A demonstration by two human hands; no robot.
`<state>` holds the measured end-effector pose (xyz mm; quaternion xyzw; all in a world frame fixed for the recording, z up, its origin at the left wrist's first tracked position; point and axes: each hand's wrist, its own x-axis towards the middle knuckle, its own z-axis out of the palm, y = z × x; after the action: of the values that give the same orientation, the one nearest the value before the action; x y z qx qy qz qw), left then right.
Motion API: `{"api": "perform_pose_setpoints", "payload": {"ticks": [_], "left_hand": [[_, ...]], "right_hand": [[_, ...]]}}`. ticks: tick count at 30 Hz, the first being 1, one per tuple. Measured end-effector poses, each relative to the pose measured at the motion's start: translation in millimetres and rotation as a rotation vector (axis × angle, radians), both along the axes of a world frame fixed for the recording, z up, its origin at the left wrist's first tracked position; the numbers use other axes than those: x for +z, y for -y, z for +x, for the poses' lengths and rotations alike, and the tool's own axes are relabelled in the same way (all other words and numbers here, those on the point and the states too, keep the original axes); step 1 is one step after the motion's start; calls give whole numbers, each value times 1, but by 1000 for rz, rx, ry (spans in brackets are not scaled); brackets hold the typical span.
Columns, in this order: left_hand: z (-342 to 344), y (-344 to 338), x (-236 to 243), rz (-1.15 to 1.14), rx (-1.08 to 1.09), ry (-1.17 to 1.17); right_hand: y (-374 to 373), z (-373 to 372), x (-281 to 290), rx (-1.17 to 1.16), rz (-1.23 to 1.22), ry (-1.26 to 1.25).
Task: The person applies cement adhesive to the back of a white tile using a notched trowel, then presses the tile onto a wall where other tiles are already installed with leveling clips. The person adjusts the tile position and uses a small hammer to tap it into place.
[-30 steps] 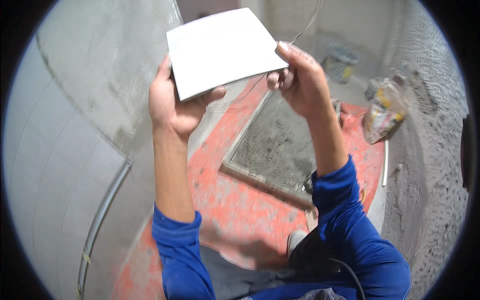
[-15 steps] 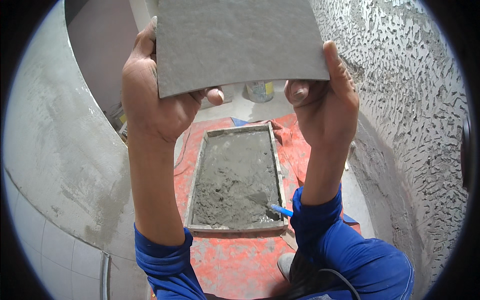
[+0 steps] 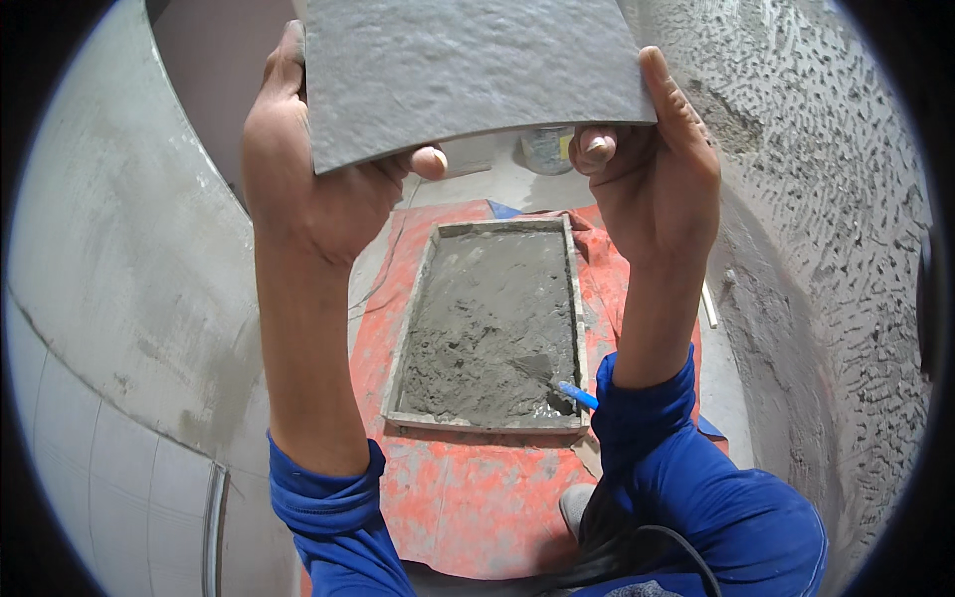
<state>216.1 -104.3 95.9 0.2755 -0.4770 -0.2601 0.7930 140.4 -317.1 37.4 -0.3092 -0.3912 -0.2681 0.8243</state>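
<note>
A grey tile [image 3: 477,75] with a rough, stone-like face is held up between my two hands at the top of the view; its far part runs out of the picture. My left hand [image 3: 303,179] grips the left edge, fingers partly under the lower corner. On the opposite side my right hand [image 3: 667,174] clasps the right edge, thumb along the side and a fingertip beneath. Below the tile lies a shallow rectangular frame [image 3: 398,373] filled with wet grey mortar [image 3: 482,318]. A trowel with a blue handle [image 3: 577,394] rests in the mortar near its right corner.
Red sheeting [image 3: 448,507] spreads under the frame. Beyond it stands a bucket [image 3: 547,151] with a yellow patch. To the right rises a wall [image 3: 796,139] coated with ridged mortar; a smooth grey wall [image 3: 129,229] is on the left, with white tiles [image 3: 109,458] lower down.
The tile has tilted slightly in my hands and its face catches more light. The mortar frame now appears a little higher and further right in the view.
</note>
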Motion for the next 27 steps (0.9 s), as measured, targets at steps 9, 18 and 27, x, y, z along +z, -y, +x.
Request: {"api": "perform_pose_setpoints", "payload": {"ticks": [9, 18, 27], "left_hand": [[-37, -110, -105, 69, 772, -180], [-46, -181, -258, 1, 976, -528], [-54, -165, -289, -185, 1068, -1018]], "right_hand": [[-83, 78, -42, -147, -554, -220], [-178, 107, -97, -646, -1223, 183], [-196, 109, -134, -515, -1040, 94]]}}
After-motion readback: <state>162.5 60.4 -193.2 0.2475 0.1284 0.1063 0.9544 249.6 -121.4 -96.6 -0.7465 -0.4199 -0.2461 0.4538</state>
